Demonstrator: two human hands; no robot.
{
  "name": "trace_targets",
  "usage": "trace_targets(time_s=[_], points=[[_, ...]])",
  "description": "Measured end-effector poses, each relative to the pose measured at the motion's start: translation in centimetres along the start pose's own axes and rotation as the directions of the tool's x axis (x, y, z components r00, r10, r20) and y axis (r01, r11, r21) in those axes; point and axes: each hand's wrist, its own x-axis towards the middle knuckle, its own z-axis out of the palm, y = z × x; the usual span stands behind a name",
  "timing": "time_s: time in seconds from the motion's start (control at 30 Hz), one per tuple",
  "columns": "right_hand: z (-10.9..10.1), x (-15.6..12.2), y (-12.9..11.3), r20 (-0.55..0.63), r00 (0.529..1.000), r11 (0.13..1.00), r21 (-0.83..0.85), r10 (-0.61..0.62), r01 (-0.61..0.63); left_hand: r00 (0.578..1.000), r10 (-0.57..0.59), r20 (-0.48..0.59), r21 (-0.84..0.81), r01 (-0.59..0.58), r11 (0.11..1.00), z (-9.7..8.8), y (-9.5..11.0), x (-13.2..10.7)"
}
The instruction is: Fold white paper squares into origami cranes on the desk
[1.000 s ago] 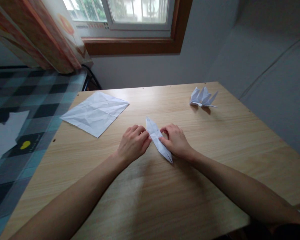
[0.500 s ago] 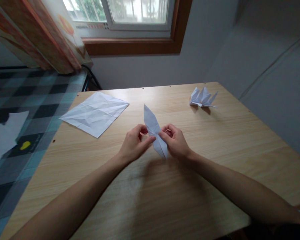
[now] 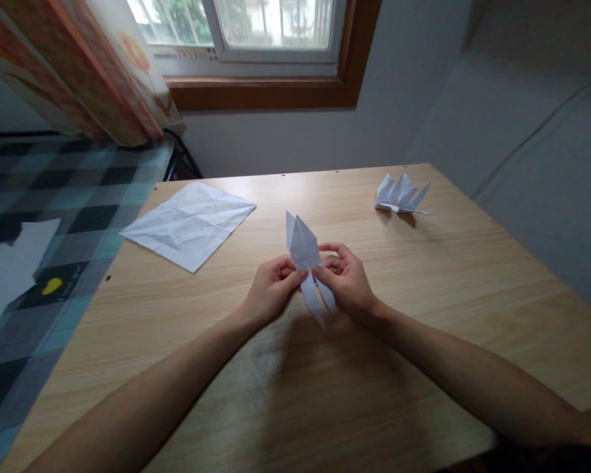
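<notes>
Between my two hands is a folded white origami paper [image 3: 304, 244], held above the wooden table. Two points of it stick up at the far end, and two narrow legs with a slit between them hang toward me. My left hand [image 3: 276, 284] pinches its left edge near the middle, thumb on top. On the opposite edge my right hand [image 3: 343, 274] does the same, thumb close to the other thumb. The fingertips beneath the paper are partly hidden.
A creased white paper sheet [image 3: 190, 226] lies flat at the table's back left. At the back right stands a folded paper figure [image 3: 401, 194] with several points. Beyond the table's left edge, white paper [image 3: 17, 266] rests on a checked cloth [image 3: 10, 355].
The held paper has turned in my hands: one far point now shows as two, and the near legs have spread apart. Both hands still pinch it in nearly the same place.
</notes>
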Motion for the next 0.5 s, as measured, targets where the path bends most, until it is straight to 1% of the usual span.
trace_targets(time_s=[0.07, 0.17, 0.23, 0.3, 0.43, 0.5], points=[[-0.01, 0.03, 0.15, 0.007, 1.0, 1.0, 0.004, -0.003, 0.003, 0.999, 0.027, -0.031, -0.004, -0.028, 1.0, 0.06, -0.05, 0.02], [0.14, -0.16, 0.38, 0.013, 1.0, 1.0, 0.028, -0.008, 0.008, 0.99, 0.073, -0.123, -0.028, -0.077, 0.997, 0.28, 0.03, -0.09], [0.25, -0.35, 0.55, 0.011, 1.0, 0.999, 0.045, -0.009, 0.008, 0.983, 0.09, -0.159, -0.045, -0.098, 0.994, 0.43, 0.2, -0.2], [0.27, -0.48, 0.75, 0.008, 1.0, 0.999, 0.038, -0.014, 0.014, 0.983, 0.095, -0.157, -0.03, -0.101, 0.994, 0.54, 0.39, -0.28], [0.16, -0.46, 1.05, -0.018, 0.998, 0.998, -0.028, -0.06, 0.059, 0.981, 0.111, -0.159, 0.039, -0.106, 0.994, 0.67, 0.59, -0.27], [0.15, -0.39, 1.03, -0.02, 0.997, 0.995, -0.06, -0.079, 0.078, 0.979, 0.118, -0.167, 0.03, -0.114, 0.993, 0.74, 0.58, -0.26]])
